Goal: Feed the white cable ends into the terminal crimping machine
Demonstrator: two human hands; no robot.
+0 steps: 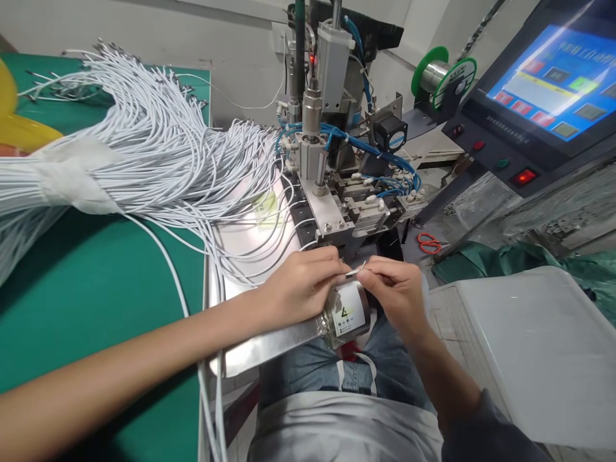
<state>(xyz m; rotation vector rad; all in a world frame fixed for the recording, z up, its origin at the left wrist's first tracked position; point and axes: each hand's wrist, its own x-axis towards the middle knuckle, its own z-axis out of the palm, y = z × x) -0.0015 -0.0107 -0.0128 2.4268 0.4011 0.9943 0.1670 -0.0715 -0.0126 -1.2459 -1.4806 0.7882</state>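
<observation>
My left hand (pixel 303 282) and my right hand (pixel 397 289) meet just in front of the small machine (pixel 332 186), over the edge of the steel plate (pixel 255 240). Both are pinched closed on the same thin metal-tipped cable end (pixel 356 272), fingertips almost touching. A thick bundle of white cables (pixel 144 147), taped at the left, fans across the green mat (pixel 96 289) toward the plate. A labelled metal box (pixel 347 313) sits right under my hands.
A control panel with a lit blue touchscreen (pixel 553 90) and red buttons stands at the right. A green solder-wire spool (pixel 440 77) is behind the machine. A white plastic bin (pixel 529 353) lies at lower right. Red rubber bands (pixel 428 244) lie near the machine base.
</observation>
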